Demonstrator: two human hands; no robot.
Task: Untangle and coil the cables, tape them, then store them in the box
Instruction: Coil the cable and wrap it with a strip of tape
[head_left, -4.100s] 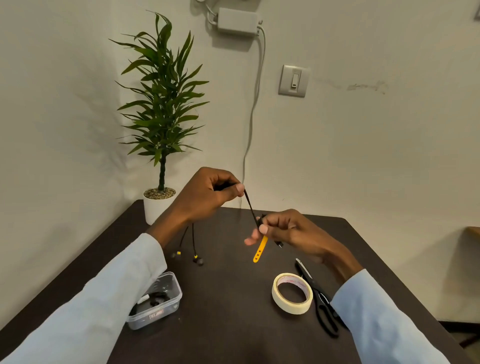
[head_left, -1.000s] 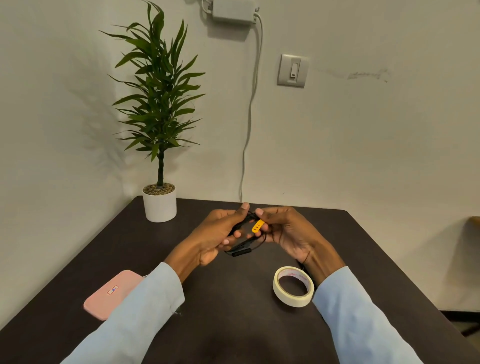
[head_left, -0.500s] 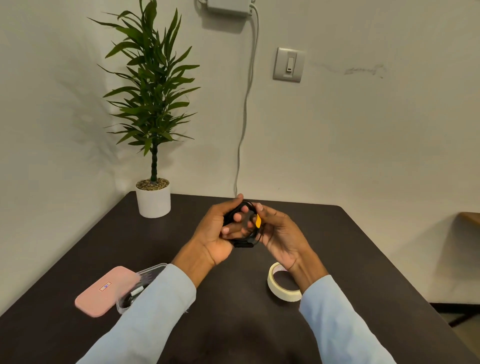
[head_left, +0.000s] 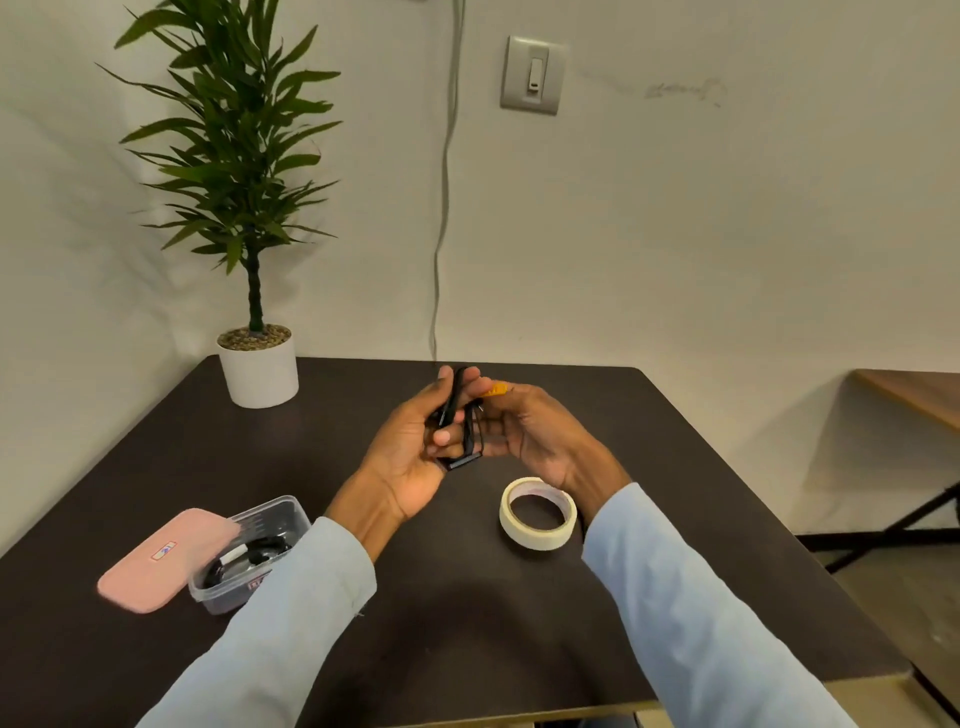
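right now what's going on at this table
A person in pale blue sleeves holds a coiled thin black cable above the dark table, the left hand and right hand both closed on it. A small yellow tab shows at the right fingertips. The cream roll of masking tape lies untouched on the table. The clear plastic box sits open with another black cable inside, its pink lid beside it.
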